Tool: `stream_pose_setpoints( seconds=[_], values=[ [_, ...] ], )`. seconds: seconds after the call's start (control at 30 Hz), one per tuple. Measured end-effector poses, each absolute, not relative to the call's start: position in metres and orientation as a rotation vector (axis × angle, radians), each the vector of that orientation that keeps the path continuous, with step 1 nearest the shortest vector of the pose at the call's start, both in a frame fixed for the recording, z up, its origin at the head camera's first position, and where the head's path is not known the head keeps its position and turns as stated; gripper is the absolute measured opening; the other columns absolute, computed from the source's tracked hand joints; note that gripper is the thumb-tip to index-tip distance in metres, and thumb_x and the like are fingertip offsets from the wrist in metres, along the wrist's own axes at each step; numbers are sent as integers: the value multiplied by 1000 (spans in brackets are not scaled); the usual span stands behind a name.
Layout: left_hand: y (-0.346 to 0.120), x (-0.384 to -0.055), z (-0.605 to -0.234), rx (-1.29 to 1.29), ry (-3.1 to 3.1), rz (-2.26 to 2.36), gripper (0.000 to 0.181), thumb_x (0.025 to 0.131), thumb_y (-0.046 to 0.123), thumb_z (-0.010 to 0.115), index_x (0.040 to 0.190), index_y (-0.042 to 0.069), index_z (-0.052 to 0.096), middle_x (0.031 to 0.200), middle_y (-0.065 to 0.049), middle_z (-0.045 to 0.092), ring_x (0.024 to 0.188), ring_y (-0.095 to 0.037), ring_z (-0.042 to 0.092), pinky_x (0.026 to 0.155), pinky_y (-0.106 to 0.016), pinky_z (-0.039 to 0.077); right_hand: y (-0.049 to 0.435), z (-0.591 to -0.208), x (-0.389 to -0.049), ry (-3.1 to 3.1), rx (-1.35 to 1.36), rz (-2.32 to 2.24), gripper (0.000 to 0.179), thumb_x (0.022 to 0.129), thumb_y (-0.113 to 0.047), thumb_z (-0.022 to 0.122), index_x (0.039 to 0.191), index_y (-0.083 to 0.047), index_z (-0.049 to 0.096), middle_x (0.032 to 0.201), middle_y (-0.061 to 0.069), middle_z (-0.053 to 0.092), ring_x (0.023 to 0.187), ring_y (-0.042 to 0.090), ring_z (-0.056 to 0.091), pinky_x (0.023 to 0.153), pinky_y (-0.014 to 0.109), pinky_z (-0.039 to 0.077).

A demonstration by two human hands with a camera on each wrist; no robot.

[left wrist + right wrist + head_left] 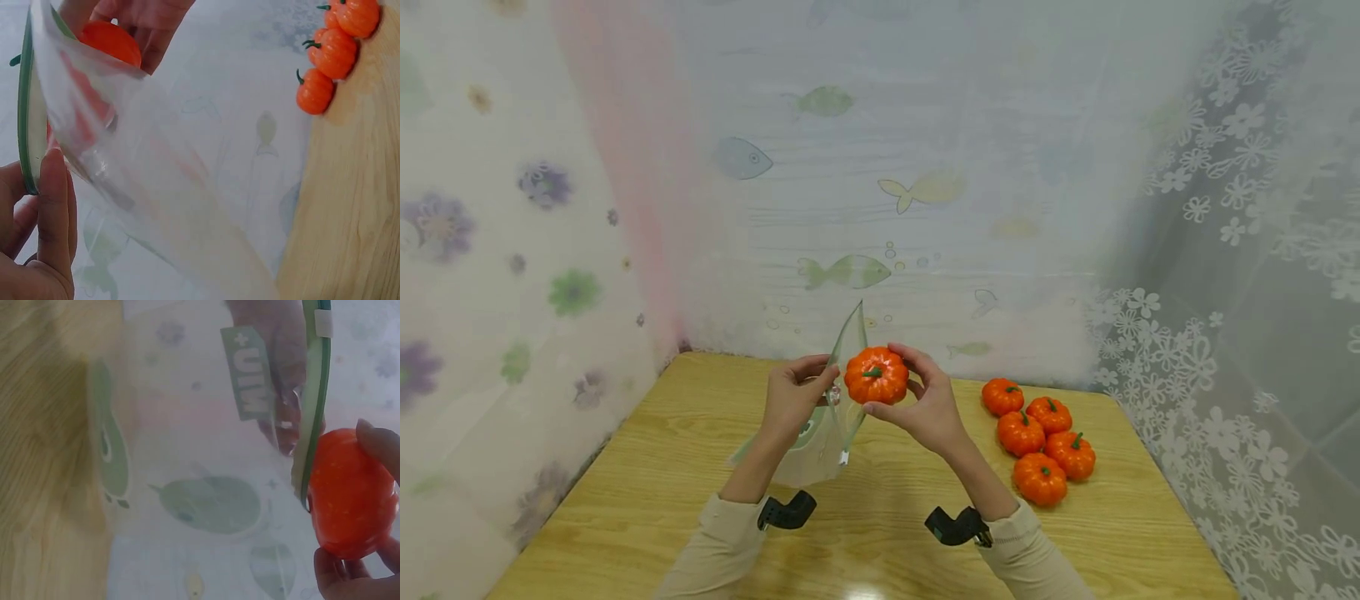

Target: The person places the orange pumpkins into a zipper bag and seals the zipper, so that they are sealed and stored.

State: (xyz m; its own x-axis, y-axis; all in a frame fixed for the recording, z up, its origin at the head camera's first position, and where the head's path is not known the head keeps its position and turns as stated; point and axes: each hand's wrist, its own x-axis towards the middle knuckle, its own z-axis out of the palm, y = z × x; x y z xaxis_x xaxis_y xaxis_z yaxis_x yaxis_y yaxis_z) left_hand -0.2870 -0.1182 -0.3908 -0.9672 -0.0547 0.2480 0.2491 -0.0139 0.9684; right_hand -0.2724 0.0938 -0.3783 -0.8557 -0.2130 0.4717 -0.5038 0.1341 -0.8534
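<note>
A clear zip bag [206, 506] with green avocado prints and a green zip edge hangs from my left hand [797, 396], whose thumb and fingers pinch it near the mouth. The bag's mouth stands partly apart, its slider tab [323, 324] at one end of the zip. My right hand [928, 404] grips a small orange toy pumpkin [877, 376] with a green stem, thumb below and fingers above. In the head view the pumpkin is right at the bag's mouth. The left wrist view shows the pumpkin [112, 42] partly hidden behind the bag's film.
Several more orange pumpkins [1021, 433] sit clustered on the wooden table [647, 433] to the right. Printed curtains with fish [850, 272] and flowers [574, 292] surround the table at the back and sides. Each wrist wears a black camera mount [787, 510].
</note>
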Motion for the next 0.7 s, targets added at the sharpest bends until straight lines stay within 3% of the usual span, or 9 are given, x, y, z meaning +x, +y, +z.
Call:
stream_pose_setpoints(
  seconds=[0.27, 0.7],
  values=[
    [-116, -289, -391, -213, -2027, -2127, 28, 98, 7, 68, 122, -8, 69, 100, -15, 74, 64, -6, 68, 63, -22, 61, 94, -382, -274, -2208, 692, 1701, 82, 73, -3, 91, 145, -6, 52, 142, 10, 54, 128, 26, 52, 110, 48, 48],
    [-116, -290, -390, -251, -2051, -2132, 30, 100, 10, 67, 124, -8, 68, 110, -17, 75, 76, -6, 71, 65, -22, 61, 92, -383, -277, -2205, 742, 1707, 81, 74, -5, 91, 145, -4, 52, 145, 13, 53, 133, 28, 51, 113, 48, 45]
  ],
)
